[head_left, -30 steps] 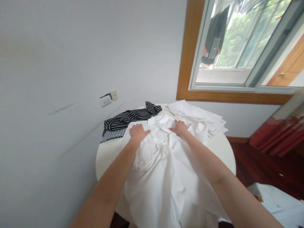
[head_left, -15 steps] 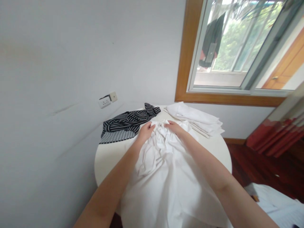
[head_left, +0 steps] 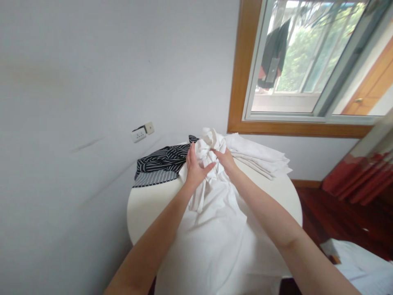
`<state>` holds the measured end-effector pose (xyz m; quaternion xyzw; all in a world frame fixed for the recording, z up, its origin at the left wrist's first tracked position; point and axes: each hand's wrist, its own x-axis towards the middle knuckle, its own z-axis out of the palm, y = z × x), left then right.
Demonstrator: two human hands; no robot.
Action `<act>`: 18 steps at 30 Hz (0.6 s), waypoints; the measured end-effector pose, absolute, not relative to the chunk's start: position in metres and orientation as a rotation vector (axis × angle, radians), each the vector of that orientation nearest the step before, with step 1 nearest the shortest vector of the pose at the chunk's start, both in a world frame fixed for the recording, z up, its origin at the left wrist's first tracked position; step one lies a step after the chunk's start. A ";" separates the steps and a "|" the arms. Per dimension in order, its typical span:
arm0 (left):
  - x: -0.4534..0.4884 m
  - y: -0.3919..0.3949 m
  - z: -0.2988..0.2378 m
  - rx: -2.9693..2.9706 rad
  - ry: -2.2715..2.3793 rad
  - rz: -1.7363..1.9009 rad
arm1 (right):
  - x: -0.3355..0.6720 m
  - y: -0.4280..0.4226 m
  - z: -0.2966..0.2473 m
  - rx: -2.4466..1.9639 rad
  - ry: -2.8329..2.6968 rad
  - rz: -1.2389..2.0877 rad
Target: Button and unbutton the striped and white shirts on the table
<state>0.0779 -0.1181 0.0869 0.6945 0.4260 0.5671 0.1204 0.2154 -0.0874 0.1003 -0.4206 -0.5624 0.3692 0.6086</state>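
A large white cloth (head_left: 211, 229) drapes over the round table and hangs down its near side, its far end gathered into a raised bunch. My left hand (head_left: 196, 168) cups the left side of that bunch, thumb apart and lying across the folds. On the other side, my right hand (head_left: 225, 159) grips the gathered fabric with thumb and fingers near its top. What kind of garment or cover the cloth is cannot be made out. Just left of the bunch lies a black-and-white striped garment (head_left: 162, 159), partly hidden by the white cloth.
Folded white cloths (head_left: 258, 153) lie stacked at the table's back right. The round white table (head_left: 147, 209) stands against the wall, below a socket (head_left: 139, 134) and a wood-framed window (head_left: 236, 82). Red-and-cream curtain (head_left: 356, 176) hangs at right; white material (head_left: 353, 254) sits low at right.
The gathered end of the white cloth has risen and bunched up. My left hand has gone from a pinch to a wider hold at its side; my right hand still grips it.
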 end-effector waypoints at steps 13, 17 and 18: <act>0.071 -0.132 0.069 1.576 1.094 1.395 | 0.178 -0.045 0.126 -1.279 -1.404 0.298; 0.034 -0.122 0.098 1.825 1.485 1.248 | 0.181 -0.034 0.114 -1.317 -1.554 0.184; 0.024 -0.121 0.107 1.905 1.565 1.199 | 0.181 -0.032 0.111 -1.341 -1.578 0.181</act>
